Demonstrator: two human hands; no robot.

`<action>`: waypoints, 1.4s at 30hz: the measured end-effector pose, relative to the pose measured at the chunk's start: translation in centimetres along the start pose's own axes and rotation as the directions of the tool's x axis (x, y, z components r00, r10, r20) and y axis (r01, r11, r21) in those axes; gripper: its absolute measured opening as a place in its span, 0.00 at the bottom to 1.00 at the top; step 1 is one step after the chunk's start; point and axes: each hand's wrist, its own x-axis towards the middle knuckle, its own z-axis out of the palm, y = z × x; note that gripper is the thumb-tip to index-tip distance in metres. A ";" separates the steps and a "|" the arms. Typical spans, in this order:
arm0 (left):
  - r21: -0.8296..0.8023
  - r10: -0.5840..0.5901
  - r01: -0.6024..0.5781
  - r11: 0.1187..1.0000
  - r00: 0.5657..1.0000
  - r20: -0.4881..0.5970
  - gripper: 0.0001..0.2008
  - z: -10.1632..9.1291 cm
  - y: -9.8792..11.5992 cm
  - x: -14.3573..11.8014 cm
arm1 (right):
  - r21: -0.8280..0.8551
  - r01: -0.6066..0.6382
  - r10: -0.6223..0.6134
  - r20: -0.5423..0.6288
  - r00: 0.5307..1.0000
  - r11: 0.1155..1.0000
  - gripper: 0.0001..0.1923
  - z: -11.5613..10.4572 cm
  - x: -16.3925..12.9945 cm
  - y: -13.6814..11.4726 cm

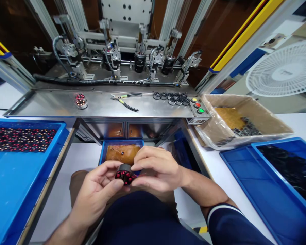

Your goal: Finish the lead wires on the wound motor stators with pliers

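Observation:
Low in front of my body I hold a small electric motor (124, 174), a black round housing with red windings showing in its open face. My left hand (99, 185) is closed round its left side, with the thumb at the lower edge. The fingers of my right hand (156, 169) pinch at its right side, where thin reddish wires come out. Whether those fingertips grip the wires or the housing is hard to tell. Beneath and beyond the hands stands a blue bin (102, 154) with brown paper inside.
On the metal ledge (99, 108) lie a wound stator pair (81, 101), cutting pliers (126, 101) and several black rings (172, 97). A button box (197, 108) stands at its right end, below machine fixtures (140, 61). Blue trays (17, 190) and a lined carton (244, 102) flank me.

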 end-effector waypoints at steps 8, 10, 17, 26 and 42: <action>-0.026 0.210 -0.212 0.977 0.976 -0.049 0.15 0.8 0.5 -0.2 | -0.135 -0.108 0.104 -0.033 0.994 0.985 0.02 0.3 0.0 -1.2; -0.103 0.306 -0.310 0.945 0.950 -0.054 0.18 0.8 0.9 0.1 | -0.088 -0.153 0.149 -0.045 0.988 0.984 0.03 0.3 0.3 -1.4; -0.215 -0.111 0.225 0.950 0.890 0.441 0.28 0.4 1.6 1.7 | -0.031 -0.015 0.015 0.021 1.000 0.999 0.06 0.2 1.2 -1.4; -0.208 0.264 -0.255 0.944 0.965 0.013 0.17 0.9 1.4 1.2 | -0.081 -0.232 0.224 -0.099 0.970 0.969 0.04 0.1 1.8 -2.2; -0.242 0.242 -0.230 0.943 0.970 0.022 0.17 1.3 1.9 1.2 | -0.098 -0.246 0.237 -0.092 0.967 0.964 0.05 -0.2 1.9 -2.7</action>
